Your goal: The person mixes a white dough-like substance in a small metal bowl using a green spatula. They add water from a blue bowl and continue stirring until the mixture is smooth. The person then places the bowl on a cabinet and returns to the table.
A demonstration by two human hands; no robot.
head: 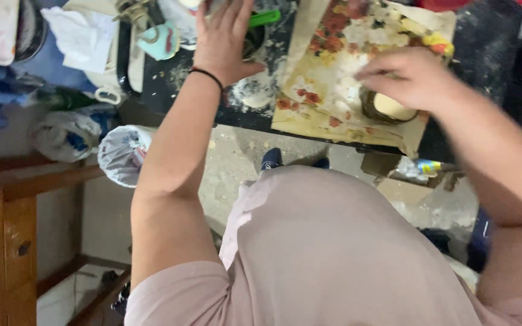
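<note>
Round cutter (pixel 388 107), dough inside, grasped by right-hand fingers (pixel 374 77); left-hand fingers (pixel 222 18) released.

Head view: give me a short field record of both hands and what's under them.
left hand: open, fingers spread, over a dark bowl with a green utensil
right hand: fingers curled over a round cutter on pale dough
surface: floral sheet, dusted with flour, on a dark table
wrist: black band on left

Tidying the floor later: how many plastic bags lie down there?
2: a clear plastic bag by the wooden furniture, a white plastic bag beside it; others may be hidden.
</note>
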